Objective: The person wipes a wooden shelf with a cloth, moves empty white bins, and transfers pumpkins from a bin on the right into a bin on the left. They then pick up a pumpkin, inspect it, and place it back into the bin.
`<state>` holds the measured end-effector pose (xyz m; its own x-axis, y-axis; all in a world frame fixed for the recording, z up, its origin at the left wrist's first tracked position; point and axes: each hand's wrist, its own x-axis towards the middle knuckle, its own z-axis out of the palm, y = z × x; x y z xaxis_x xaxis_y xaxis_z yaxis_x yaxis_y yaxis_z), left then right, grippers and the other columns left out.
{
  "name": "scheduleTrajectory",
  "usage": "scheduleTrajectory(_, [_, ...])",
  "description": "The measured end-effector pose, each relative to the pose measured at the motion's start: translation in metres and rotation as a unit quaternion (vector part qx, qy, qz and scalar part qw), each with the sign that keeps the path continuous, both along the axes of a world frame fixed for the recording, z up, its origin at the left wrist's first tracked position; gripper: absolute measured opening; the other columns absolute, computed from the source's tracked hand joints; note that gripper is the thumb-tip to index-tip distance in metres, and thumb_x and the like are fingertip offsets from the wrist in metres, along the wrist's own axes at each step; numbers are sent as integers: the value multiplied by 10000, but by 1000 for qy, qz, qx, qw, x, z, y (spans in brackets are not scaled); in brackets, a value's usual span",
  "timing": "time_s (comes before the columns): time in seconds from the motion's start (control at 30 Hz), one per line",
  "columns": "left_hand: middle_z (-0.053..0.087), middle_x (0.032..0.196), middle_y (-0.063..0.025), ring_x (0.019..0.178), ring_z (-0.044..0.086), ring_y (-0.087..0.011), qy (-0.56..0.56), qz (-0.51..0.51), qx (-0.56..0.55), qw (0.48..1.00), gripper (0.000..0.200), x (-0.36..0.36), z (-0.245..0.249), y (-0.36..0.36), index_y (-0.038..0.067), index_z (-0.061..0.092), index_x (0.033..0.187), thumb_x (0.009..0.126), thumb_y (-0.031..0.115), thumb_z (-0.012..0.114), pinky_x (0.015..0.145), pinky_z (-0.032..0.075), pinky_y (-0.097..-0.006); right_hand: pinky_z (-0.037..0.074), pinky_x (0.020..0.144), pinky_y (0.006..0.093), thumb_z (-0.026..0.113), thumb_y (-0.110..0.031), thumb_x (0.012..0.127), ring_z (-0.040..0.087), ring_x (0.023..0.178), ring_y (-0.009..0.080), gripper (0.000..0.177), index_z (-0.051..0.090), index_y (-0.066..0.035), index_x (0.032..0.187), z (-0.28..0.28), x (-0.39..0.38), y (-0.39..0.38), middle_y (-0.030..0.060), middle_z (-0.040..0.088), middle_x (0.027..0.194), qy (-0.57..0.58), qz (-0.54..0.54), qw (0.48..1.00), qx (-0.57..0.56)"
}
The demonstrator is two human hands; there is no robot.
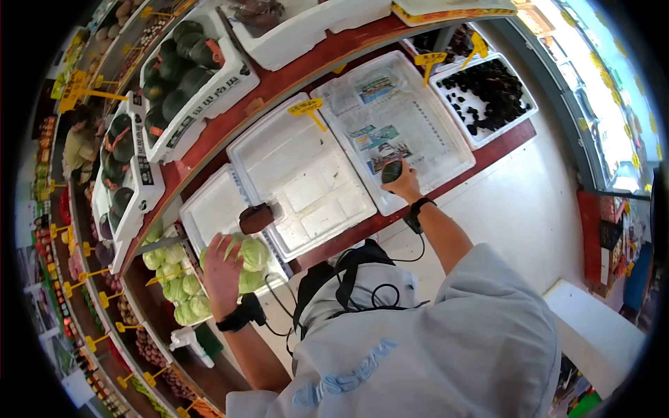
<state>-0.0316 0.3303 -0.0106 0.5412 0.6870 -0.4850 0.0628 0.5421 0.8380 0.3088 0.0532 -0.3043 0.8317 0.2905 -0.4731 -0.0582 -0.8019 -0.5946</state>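
Note:
My right hand [404, 183] is closed around a dark green, rounded fruit or vegetable [391, 171], which I cannot tell more exactly. It is over the front part of a white foam tray [327, 92] lined with printed paper. My left hand [221, 268] holds nothing; its fingers are stretched out beside pale green cabbages [254, 255] in the leftmost foam tray [202, 202]. Just beyond those fingers, a dark reddish-brown block [256, 219] overlaps the rim between that tray and a wide white foam tray [359, 203].
Foam boxes of dark green squashes [188, 42] stand on the upper shelf. More cabbages [182, 287] lie at the left. A foam tray [533, 104] of black pieces is at the back right. Yellow price tags [305, 107] stick up over the trays.

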Motion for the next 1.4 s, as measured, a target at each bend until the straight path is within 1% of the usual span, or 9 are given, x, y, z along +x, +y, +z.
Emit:
scheduleTrajectory(0.33, [558,1160,-54,1007,554,-161,200,111,150,962,377,-115,9,4,71,504,1238,954,316,479,828,437,-295,455,879,481,834,-398,515,469,1099,456,1093,235,-303,1424,-51,-17,22,210,367,1313,-86,122,961,-235])
scheduleTrajectory(0.53, [609,1056,-19,931,589,-129,306,59,237,920,247,-144,-12,15,62,583,1122,941,211,508,764,451,-264,399,953,449,765,-447,655,415,1218,412,986,232,-182,1441,-30,-16,5,221,289,1415,-33,78,973,-214])
scheduleTrajectory(0.67, [613,1041,-23,914,585,-127,277,53,231,931,251,-144,-26,34,57,587,1120,941,214,510,762,442,-253,442,869,353,499,-479,876,570,1038,327,642,473,51,1236,-67,-6,-34,242,605,1068,-55,-239,968,56])
scheduleTrajectory(0.73, [612,1051,-26,920,587,-126,276,39,222,934,261,-140,-35,48,48,581,1127,942,218,511,764,440,-252,476,772,390,472,-401,923,620,820,328,441,599,4,1043,-103,-1,-69,177,646,837,38,-202,961,185])
scheduleTrajectory(0.83, [613,1043,-28,921,591,-127,205,19,191,960,263,-143,-45,70,48,577,1130,940,220,515,765,446,-256,435,544,329,478,-297,921,581,675,182,297,608,-56,805,-100,-19,-71,28,577,674,-233,117,959,109])
scheduleTrajectory(0.87, [614,1036,-30,921,593,-129,172,28,157,972,262,-146,-47,77,52,576,1129,940,222,513,766,450,-259,405,501,253,494,-292,920,563,670,109,245,601,-80,856,-75,-36,-48,4,567,698,51,-108,951,284])
scheduleTrajectory(0.93, [613,1045,-39,936,606,-151,112,58,100,987,263,-159,-55,91,58,563,1124,948,242,500,770,461,-267,408,503,216,506,-208,915,564,643,109,149,568,-84,969,-32,-65,-11,28,589,784,110,-118,913,374])
scheduleTrajectory(1.1, [624,1007,-27,892,601,-123,80,103,50,990,242,-209,-78,126,71,578,1103,937,226,495,752,451,-258,468,641,236,436,-3,828,591,726,123,192,574,-35,959,118,-113,147,46,612,808,37,92,942,321])
scheduleTrajectory(1.4, [634,991,-29,871,600,-118,51,108,-31,992,242,-302,-104,141,91,597,1037,927,282,498,727,443,-247,475,803,261,558,-82,883,577,926,116,281,535,-8,1153,352,-253,491,51,603,1054,-31,490,791,365])
